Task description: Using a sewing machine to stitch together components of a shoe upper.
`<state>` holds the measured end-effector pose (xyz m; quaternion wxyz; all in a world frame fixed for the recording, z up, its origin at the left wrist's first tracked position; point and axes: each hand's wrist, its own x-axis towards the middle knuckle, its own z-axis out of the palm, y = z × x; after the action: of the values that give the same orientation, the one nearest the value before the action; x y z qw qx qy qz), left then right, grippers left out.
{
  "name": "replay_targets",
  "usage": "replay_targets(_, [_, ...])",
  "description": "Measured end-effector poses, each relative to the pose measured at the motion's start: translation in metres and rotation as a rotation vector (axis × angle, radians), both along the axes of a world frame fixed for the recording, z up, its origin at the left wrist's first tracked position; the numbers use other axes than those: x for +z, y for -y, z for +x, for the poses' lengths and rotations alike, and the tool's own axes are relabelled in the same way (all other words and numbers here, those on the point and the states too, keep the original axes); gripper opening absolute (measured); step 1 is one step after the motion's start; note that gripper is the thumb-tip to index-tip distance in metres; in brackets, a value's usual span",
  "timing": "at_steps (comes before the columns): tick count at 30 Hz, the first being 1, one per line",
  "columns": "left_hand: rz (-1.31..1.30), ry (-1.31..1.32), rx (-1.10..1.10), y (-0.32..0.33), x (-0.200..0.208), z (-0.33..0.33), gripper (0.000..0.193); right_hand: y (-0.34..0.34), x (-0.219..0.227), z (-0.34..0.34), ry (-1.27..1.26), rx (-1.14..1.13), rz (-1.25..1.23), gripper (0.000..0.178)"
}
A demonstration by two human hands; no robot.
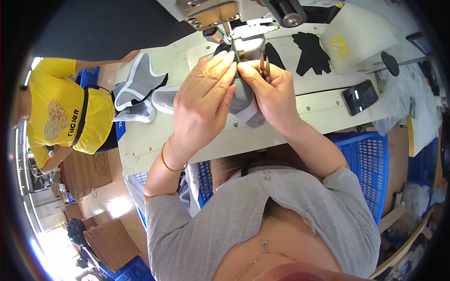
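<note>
At the sewing machine, my left hand lies flat over a grey fabric piece, its fingers stretched toward the needle area. My right hand is closed just right of it. A pair of thread snips sits in the right hand, blades pointing away from me. The right thumb and index finger also pinch the fabric's edge beside the left fingertips. The grey piece partly hangs over the machine arm below my hands; its far end is hidden by my fingers.
Grey, white-edged fabric pieces lie at the table's left. A black glove and a dark phone-like device rest on the right. Blue crates stand below the table. A person in a yellow shirt is at the left.
</note>
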<state>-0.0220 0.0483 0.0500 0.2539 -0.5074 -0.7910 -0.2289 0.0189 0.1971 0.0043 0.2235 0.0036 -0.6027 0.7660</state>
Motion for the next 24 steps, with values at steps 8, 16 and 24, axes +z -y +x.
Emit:
replay_targets(8, [-0.023, -0.077, 0.043, -0.008, 0.005, 0.002, 0.025, -0.003, 0.000, -0.004, -0.021, 0.038, -0.055, 0.025])
replay_targets(16, [-0.083, -0.118, 0.093, -0.010, 0.010, -0.006, 0.024, -0.007, 0.003, -0.011, 0.003, 0.047, -0.036, 0.022])
replay_targets(24, [0.032, -0.113, 0.041, -0.010, 0.002, -0.019, 0.021, -0.016, 0.009, -0.003, 0.052, 0.062, 0.008, 0.018])
